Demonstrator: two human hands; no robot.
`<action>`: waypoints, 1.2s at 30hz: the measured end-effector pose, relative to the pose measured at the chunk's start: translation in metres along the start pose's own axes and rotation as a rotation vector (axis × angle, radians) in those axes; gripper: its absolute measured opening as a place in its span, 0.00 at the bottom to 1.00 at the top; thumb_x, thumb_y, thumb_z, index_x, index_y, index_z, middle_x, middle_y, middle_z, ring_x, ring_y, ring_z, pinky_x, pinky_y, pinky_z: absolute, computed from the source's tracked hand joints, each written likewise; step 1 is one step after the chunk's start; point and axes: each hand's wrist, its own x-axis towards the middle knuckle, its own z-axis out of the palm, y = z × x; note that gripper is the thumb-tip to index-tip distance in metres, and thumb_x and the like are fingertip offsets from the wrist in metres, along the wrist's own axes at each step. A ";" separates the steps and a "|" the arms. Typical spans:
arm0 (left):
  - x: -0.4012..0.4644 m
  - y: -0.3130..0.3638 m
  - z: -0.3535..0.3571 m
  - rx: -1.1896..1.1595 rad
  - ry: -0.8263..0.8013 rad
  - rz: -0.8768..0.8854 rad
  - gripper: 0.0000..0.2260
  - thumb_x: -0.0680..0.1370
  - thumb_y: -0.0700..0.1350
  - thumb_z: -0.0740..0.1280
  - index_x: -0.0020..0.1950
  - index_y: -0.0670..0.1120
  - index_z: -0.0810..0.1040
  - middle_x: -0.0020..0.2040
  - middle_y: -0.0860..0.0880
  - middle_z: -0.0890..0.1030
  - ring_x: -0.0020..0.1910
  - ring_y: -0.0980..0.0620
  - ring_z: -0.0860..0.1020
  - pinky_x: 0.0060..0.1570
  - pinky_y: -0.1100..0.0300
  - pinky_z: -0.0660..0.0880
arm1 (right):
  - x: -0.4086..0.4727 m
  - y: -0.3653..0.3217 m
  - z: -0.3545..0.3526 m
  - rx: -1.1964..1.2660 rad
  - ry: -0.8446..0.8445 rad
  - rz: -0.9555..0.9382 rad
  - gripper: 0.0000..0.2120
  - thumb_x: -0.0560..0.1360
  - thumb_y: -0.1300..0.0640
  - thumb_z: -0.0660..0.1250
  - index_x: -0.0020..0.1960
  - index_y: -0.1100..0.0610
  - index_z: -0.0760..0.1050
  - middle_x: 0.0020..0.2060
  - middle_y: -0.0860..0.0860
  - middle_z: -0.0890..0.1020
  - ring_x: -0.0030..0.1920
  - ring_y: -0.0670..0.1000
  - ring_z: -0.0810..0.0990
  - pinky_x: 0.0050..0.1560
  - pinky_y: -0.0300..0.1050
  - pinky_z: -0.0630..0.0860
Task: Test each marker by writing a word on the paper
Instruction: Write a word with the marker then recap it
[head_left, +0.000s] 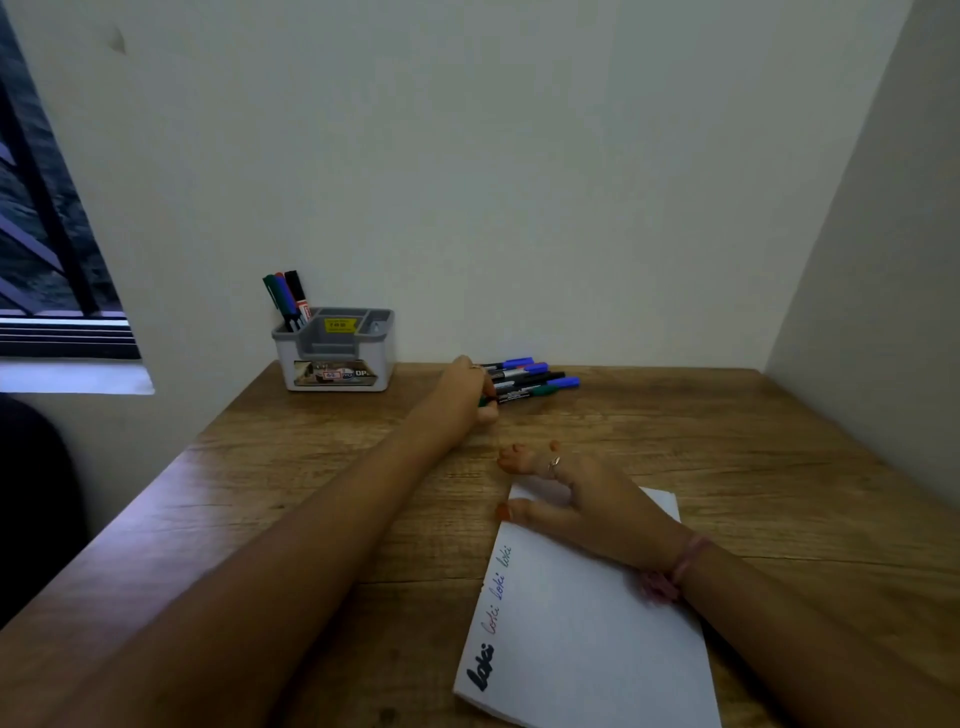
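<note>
Left hand (467, 397) was closed on a green marker (535, 391) among capped markers (524, 375) at the desk's (727, 441) rear; right hand (576, 493) lay open, flat on white paper (582, 644) bearing four "loki" words.

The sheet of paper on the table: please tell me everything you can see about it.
The paper is a white sheet lying flat and slanted on the wooden table. Along its left edge one word is written four times: bold black, red, blue, and a fainter one. The right hand rests on its far corner, fingers spread.
</note>
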 end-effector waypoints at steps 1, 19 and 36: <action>-0.006 0.001 -0.007 -0.031 0.025 -0.007 0.13 0.75 0.41 0.67 0.58 0.39 0.79 0.59 0.40 0.73 0.54 0.43 0.76 0.55 0.62 0.71 | 0.000 -0.002 -0.002 0.034 0.083 0.009 0.23 0.72 0.41 0.66 0.65 0.47 0.73 0.63 0.43 0.76 0.62 0.39 0.72 0.64 0.43 0.71; -0.118 0.043 -0.074 -0.745 -0.141 0.094 0.12 0.74 0.53 0.64 0.53 0.49 0.79 0.49 0.52 0.82 0.48 0.61 0.80 0.50 0.66 0.76 | -0.008 -0.033 -0.045 0.870 0.353 -0.074 0.11 0.69 0.59 0.68 0.51 0.59 0.80 0.42 0.50 0.86 0.47 0.47 0.84 0.48 0.36 0.77; -0.128 0.064 -0.026 -1.277 -0.278 -0.107 0.18 0.78 0.56 0.57 0.29 0.61 0.74 0.27 0.52 0.59 0.22 0.57 0.55 0.23 0.63 0.50 | -0.002 -0.031 -0.016 1.071 0.197 0.062 0.19 0.69 0.48 0.65 0.48 0.64 0.73 0.38 0.45 0.80 0.44 0.44 0.77 0.58 0.50 0.74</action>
